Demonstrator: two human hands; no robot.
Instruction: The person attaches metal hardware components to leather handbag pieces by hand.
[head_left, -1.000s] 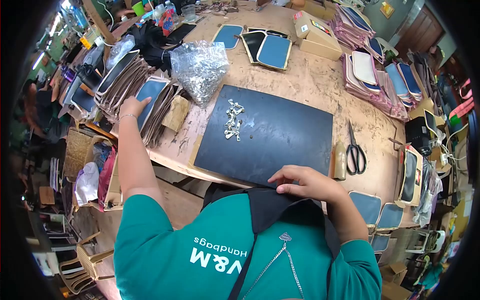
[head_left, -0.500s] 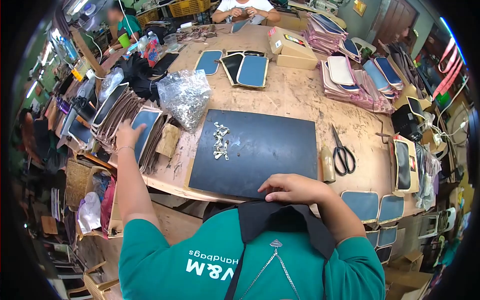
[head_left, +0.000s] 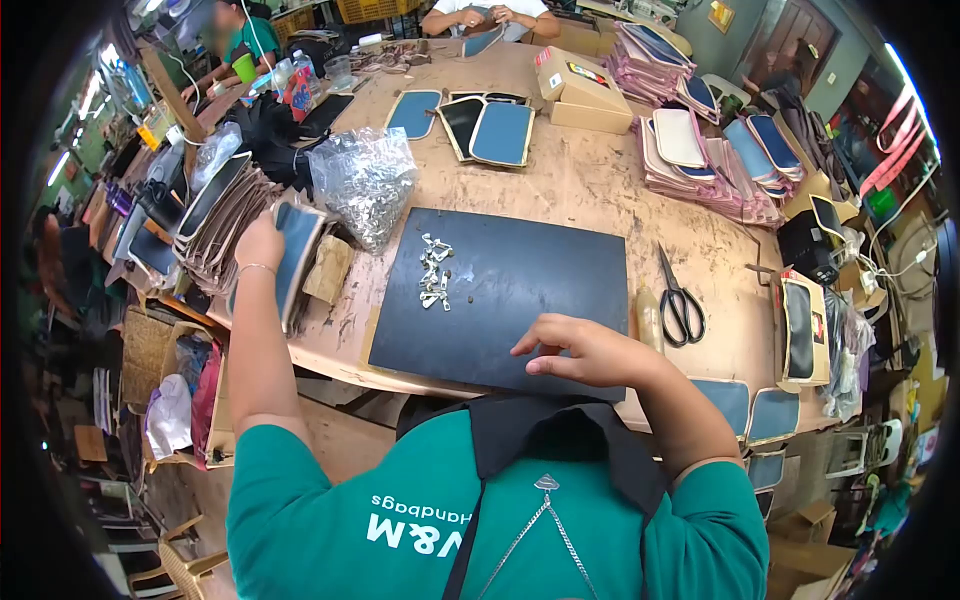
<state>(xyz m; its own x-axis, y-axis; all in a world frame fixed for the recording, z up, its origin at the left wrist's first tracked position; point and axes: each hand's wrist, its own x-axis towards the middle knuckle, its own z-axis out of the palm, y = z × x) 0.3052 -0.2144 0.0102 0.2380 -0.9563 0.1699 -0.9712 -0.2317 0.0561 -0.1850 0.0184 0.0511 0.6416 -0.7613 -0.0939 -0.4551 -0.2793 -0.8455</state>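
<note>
My left hand (head_left: 262,242) is closed at the left edge of a blue panel with a pale border (head_left: 293,245), on a stack at the table's left side. Its fingertips are partly hidden. My right hand (head_left: 585,350) hovers over the front right of a black mat (head_left: 530,290), empty, with its fingers loosely bent and thumb apart. Small silvery metal pieces (head_left: 435,272) lie in a cluster on the mat's left part. A clear plastic bag full of small metal pieces (head_left: 365,190) stands behind the stack, and a brown block (head_left: 327,270) sits beside it.
Black-handled scissors (head_left: 682,305) and a tan cylindrical object (head_left: 649,320) lie right of the mat. More blue panels (head_left: 502,133) rest farther back, near a cardboard box (head_left: 585,100). Pink-edged stacks (head_left: 690,170) fill the right side. A co-worker (head_left: 490,20) sits across the table.
My left hand has gone from spread fingers on the blue panel to closed at its edge. My right hand has risen from the mat's front edge to over the mat.
</note>
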